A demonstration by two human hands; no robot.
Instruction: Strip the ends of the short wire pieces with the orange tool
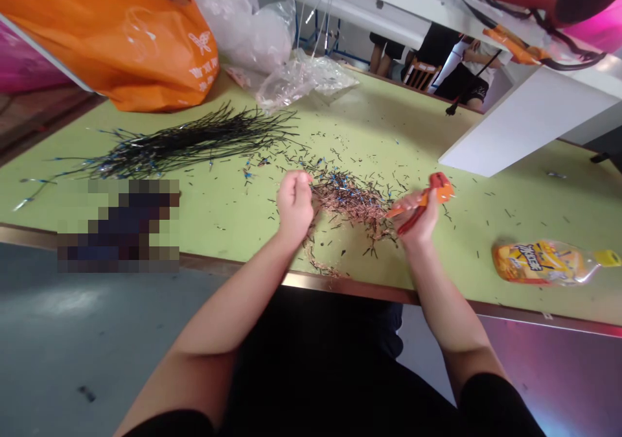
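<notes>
My right hand is wrapped round an orange and red wire stripper, which sticks up past my thumb. To its left lies a heap of wire clippings, a mix of copper strands, short black pieces and blue bits. At the heap's left edge my left hand is closed with curled fingers. Whatever it may grip is hidden or too small to name. A long bundle of black wires with blue and silvery ends lies farther back on the left.
The green table has a metal front edge. An orange bag and clear plastic bags stand at the back. On the right lie a yellow-capped drink bottle and a white upright panel. People sit beyond.
</notes>
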